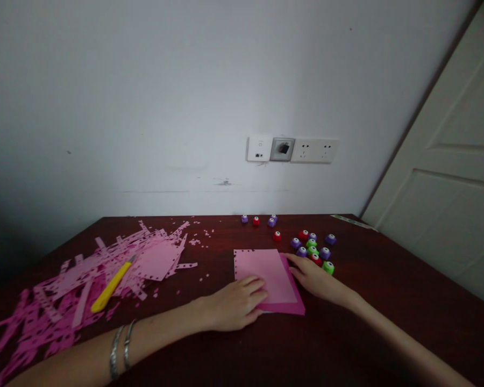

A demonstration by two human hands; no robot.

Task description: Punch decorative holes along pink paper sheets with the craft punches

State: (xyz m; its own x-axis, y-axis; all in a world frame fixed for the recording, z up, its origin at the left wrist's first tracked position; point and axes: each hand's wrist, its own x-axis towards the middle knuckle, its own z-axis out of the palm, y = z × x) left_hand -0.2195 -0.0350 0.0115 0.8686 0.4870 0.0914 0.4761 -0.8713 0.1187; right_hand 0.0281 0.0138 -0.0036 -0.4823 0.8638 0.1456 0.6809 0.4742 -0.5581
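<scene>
A light pink sheet of paper [262,264] lies on top of a darker pink stack [295,307] that shows along its right and lower edges. Small holes and dark marks run along the sheet's left and top edges. My left hand [240,302] rests on the sheet's lower left part, its fingers laid out across the paper, two metal bangles [121,346] on the wrist. At the stack's right edge is my right hand [312,275], fingers stretched along that side, touching the paper. Several small craft punches [312,250] in red, green and purple sit just beyond it.
A heap of punched pink paper strips [84,279] covers the table's left side, with a yellow craft knife [111,288] lying on it. Tiny paper bits [196,242] are scattered nearby. A patterned strip [353,221] lies at the back right. Behind stands a wall with sockets [314,151].
</scene>
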